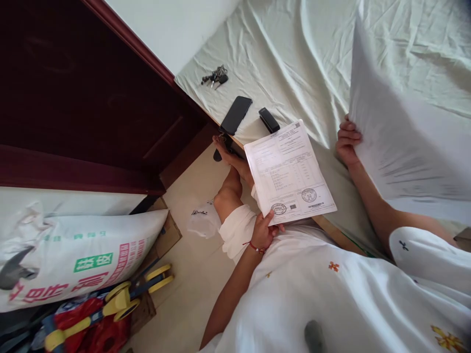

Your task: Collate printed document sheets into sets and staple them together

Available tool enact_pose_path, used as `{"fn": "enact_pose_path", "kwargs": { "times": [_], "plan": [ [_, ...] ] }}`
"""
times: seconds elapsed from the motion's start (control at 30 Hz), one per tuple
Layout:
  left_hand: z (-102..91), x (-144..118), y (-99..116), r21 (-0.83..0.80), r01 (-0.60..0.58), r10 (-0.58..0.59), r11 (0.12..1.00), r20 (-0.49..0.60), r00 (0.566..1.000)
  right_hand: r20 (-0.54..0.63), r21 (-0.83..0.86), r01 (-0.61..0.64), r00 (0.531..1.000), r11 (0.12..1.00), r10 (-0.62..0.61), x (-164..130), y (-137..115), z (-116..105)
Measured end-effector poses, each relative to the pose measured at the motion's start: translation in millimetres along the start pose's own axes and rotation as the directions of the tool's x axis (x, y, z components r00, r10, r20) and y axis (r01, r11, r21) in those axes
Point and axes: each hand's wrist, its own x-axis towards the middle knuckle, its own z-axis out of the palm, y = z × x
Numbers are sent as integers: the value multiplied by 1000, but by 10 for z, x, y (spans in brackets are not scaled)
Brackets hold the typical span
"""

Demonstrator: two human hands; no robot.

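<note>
Your white shirt (331, 289) spreads at five o'clock; fingers gripping, your left hand (263, 231) holds a printed sheet (289, 171), your right hand (348, 142) white paper (408, 152) at three.

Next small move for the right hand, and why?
Probably lower the large, curved white paper sheet toward the white printed page bearing two round stamps: the right hand holds the sheet raised and bowed by one edge, while the left hand holds the page's lower edge.

Behind the document (289, 169), keys (220, 76), phone (236, 114) and stapler (269, 120) lie on the bed (279, 63), stapler rightmost.
</note>
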Motion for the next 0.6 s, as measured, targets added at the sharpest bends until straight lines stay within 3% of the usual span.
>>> {"fn": "enact_pose_path", "kwargs": {
  "times": [0.2, 0.6],
  "plan": [
    [20, -3, 41, -12, 16, -16, 1000, 17, 1000, -12, 143, -111, 993, 983, 114, -119, -150, 164],
    [7, 22, 11, 22, -26, 26, 999, -5, 1000, 27, -222, -65, 997, 973, 73, -139, -172, 168]
  ]
}}
